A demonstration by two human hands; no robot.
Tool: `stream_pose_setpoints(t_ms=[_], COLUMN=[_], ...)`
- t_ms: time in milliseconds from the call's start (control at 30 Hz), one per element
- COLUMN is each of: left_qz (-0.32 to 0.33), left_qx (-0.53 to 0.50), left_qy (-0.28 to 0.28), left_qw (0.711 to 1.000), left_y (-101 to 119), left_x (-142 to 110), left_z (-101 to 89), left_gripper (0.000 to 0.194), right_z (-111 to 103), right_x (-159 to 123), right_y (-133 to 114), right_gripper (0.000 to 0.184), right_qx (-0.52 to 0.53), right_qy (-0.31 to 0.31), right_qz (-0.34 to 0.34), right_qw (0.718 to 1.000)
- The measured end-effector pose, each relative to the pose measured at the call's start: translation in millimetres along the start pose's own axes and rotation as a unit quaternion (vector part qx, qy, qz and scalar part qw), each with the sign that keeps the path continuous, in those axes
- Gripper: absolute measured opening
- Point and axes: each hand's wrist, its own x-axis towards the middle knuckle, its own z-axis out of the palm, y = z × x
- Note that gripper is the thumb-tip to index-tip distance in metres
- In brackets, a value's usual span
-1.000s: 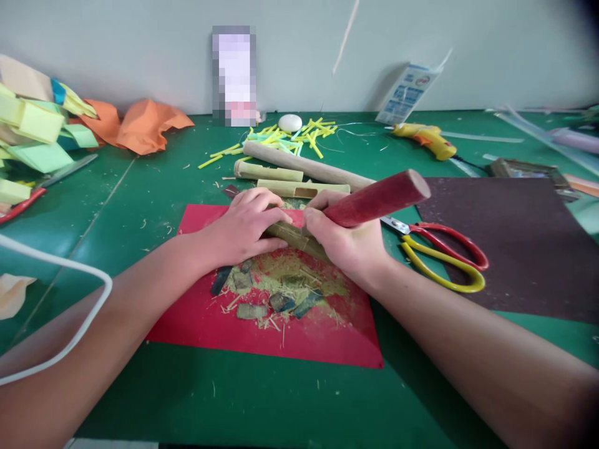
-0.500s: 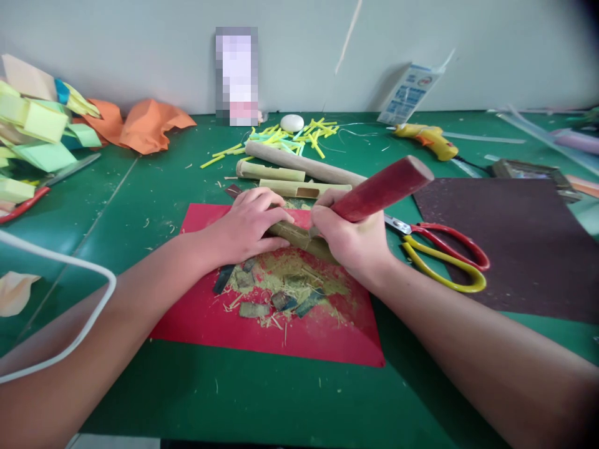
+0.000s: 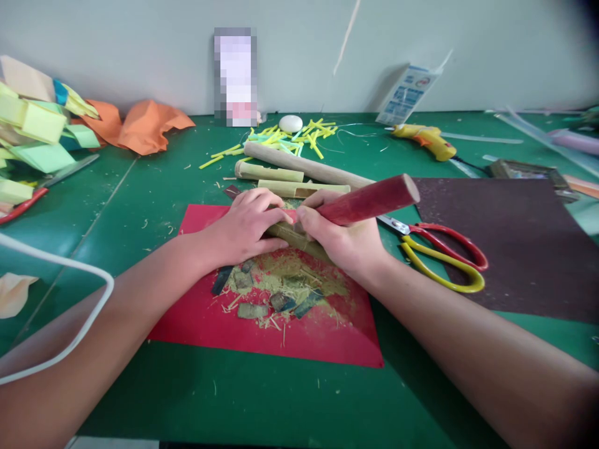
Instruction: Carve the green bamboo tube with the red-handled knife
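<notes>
My left hand (image 3: 250, 224) presses a bamboo piece (image 3: 292, 237) down on a red sheet (image 3: 187, 324), its fingers closed over the far side and thumb on the near side. In my right hand (image 3: 349, 240) is a carving tool (image 3: 369, 201) with a thick red wooden handle, tilted up to the right. Its working end meets the bamboo just right of my left fingertips; the blade is mostly hidden by my fingers. Fine bamboo shavings (image 3: 322, 280) and several dark bamboo chips (image 3: 253, 310) lie on the sheet in front of the piece.
Beyond my hands lie two notched bamboo tubes (image 3: 276, 173) and a long wooden stick (image 3: 318, 168). Red-and-yellow-handled scissors (image 3: 472, 284) rest at right beside a dark sheet (image 3: 515, 249). A yellow glue gun (image 3: 428, 140) sits behind. A white cable (image 3: 105, 293) crosses my left forearm.
My right hand has moved slightly left along the bamboo, and the tool's handle has dipped lower and to the left. The left hand keeps its place on the bamboo.
</notes>
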Motion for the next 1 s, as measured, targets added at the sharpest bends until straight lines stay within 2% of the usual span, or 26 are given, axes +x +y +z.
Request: stream_pose_setpoints(t_ms=[300,500,867,1000], left_qz=[0.005,0.004,0.002,0.002], left_qx=[0.011,0.001,-0.006,-0.008], left_qy=[0.005,0.000,-0.004,0.002], left_qw=[1.000,1.000,1.000,1.000], left_y=[-2.4,-2.5,-1.8,-1.2], left_x=[0.1,-0.1,-0.4,-0.4], left_z=[2.5,1.1,-0.1,0.7], left_gripper=[0.037,0.034,0.034,0.033], right_z=[0.6,0.1,1.1,-0.2], right_x=[2.9,3.4,-4.9,-3.9], right_y=[0.7,-2.9,-3.3,-1.0], right_gripper=[0.015,0.018,0.022,0.017], right_qx=[-0.009,-0.058,-0.065,-0.050], right_qy=[-0.031,-0.052,0.058,0.038], right_qz=[0.001,-0.023,-0.007,-0.009], right_qw=[0.999,0.997,0.996,0.998])
